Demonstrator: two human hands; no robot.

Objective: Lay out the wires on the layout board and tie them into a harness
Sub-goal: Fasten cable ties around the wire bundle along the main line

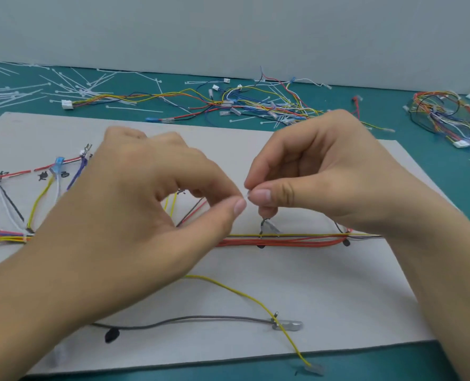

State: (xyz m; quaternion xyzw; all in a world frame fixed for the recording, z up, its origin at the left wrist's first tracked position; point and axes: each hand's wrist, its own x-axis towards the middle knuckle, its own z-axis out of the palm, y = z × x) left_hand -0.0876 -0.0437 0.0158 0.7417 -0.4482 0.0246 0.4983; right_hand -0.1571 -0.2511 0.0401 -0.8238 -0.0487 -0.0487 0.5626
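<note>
Wire bundle (283,239) lay across the layout board (338,298); behind the board lay cable ties (22,92) at left, loose wires (256,103) centrally, a coiled harness (445,114) at right.

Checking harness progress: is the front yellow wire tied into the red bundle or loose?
Loose, as far as shown. The yellow wire curves alone across the layout board, apart from the red bundle, its end past the board's front edge.

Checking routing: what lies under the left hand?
Through the left hand's thumb gap, yellow wires and a red wire cross the layout board. The wire bundle runs beneath the hand; that stretch is covered.
</note>
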